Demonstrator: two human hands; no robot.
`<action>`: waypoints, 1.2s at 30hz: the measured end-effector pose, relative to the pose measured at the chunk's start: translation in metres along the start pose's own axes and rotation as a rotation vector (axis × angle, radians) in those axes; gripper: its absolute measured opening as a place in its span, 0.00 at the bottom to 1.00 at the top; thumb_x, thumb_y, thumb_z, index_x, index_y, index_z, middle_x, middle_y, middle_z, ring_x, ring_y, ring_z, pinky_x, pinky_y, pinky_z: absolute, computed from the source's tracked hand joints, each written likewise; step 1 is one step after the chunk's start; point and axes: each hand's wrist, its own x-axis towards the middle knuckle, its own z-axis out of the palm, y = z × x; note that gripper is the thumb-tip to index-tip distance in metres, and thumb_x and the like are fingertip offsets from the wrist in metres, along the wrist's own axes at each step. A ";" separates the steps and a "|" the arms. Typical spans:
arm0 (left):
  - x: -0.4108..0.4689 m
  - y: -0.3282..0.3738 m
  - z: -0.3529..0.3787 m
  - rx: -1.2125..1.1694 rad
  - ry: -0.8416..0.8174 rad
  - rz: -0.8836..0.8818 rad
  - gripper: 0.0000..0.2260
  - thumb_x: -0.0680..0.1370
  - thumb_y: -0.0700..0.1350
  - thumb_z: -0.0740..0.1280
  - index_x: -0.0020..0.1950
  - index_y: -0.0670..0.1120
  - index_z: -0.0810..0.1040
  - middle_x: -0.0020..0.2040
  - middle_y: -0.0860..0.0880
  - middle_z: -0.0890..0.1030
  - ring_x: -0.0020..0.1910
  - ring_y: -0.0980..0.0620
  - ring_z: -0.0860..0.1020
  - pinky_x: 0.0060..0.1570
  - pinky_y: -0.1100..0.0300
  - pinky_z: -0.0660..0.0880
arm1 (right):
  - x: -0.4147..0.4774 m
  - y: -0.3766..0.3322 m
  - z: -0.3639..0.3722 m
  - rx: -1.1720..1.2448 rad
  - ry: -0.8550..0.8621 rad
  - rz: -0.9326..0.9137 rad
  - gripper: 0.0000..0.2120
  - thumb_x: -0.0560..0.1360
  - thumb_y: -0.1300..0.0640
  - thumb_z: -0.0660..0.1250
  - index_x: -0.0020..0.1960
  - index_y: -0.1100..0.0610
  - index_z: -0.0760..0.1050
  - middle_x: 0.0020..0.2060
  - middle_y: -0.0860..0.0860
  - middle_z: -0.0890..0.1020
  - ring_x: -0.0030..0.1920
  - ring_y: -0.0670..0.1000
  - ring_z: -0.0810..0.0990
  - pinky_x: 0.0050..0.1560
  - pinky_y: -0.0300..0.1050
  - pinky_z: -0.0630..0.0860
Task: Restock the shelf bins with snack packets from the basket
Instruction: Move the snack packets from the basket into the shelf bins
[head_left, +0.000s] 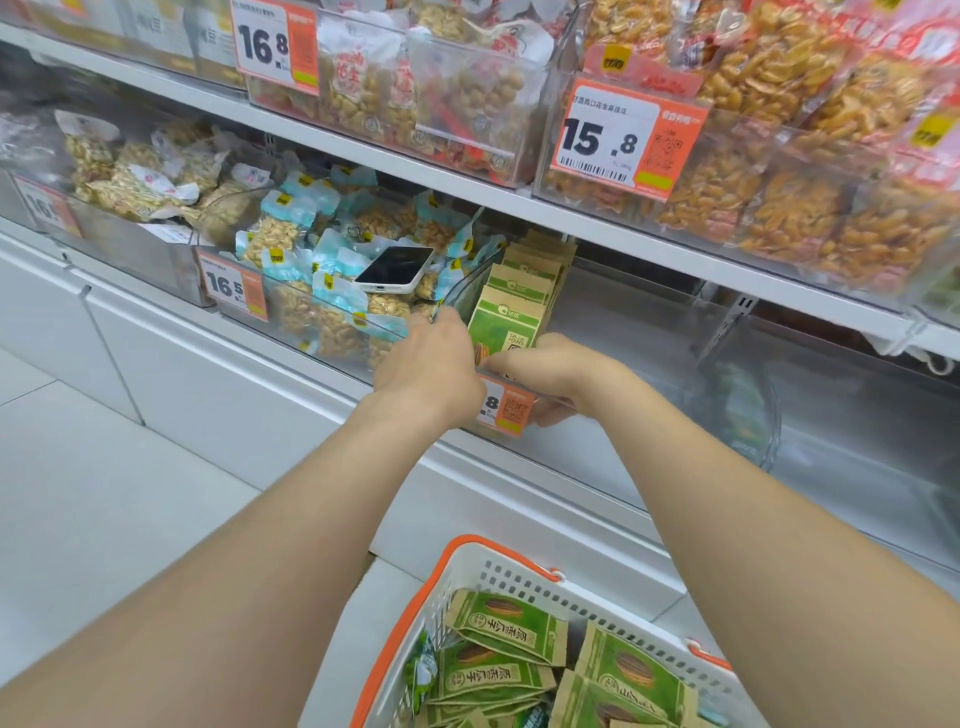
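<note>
Both hands are reaching to the clear bin at the middle of the frame, on the lower shelf. The right hand is clamping the bin's front edge: its thumb is lying along the top of the rim and its fingers are curling underneath, just right of the orange price tag. The left hand is sitting at the bin's front left corner with its back to the camera and its fingers bending forward over the rim. The fingertips are hidden, so I cannot tell whether that grip is closing on anything.

The front packet, green and kraft brown, is standing upright in the bin between the two hands, touching or nearly touching both, but neither grip is plainly around it. More packets are standing in a row behind it, running back and up toward the shelf above.

The basket, white with an orange rim, is sitting on the floor at the bottom centre-right of the frame, below the forearms. Matching green packets are lying in it in a loose pile, well apart from both hands.

A phone is lying face up on the blue packets in the next bin to the left.
</note>
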 end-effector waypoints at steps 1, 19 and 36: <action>-0.001 0.002 0.000 -0.002 0.010 0.008 0.17 0.78 0.40 0.70 0.65 0.43 0.68 0.65 0.39 0.71 0.59 0.34 0.77 0.51 0.45 0.73 | -0.003 0.003 -0.001 -0.004 0.015 -0.006 0.14 0.76 0.40 0.70 0.52 0.50 0.80 0.41 0.52 0.88 0.41 0.55 0.89 0.48 0.50 0.85; -0.088 0.083 0.068 0.481 -0.786 0.471 0.13 0.79 0.57 0.69 0.58 0.51 0.83 0.55 0.48 0.85 0.54 0.48 0.83 0.53 0.54 0.80 | -0.184 0.168 0.009 -0.702 -0.244 -0.348 0.10 0.79 0.48 0.64 0.51 0.50 0.82 0.40 0.46 0.82 0.39 0.44 0.76 0.48 0.48 0.79; -0.209 0.065 0.227 1.147 -1.325 0.698 0.12 0.84 0.50 0.66 0.56 0.41 0.80 0.46 0.48 0.76 0.53 0.43 0.79 0.61 0.43 0.79 | -0.234 0.219 0.041 -1.077 -0.568 -0.178 0.12 0.83 0.57 0.60 0.41 0.58 0.72 0.35 0.50 0.75 0.32 0.50 0.73 0.31 0.44 0.71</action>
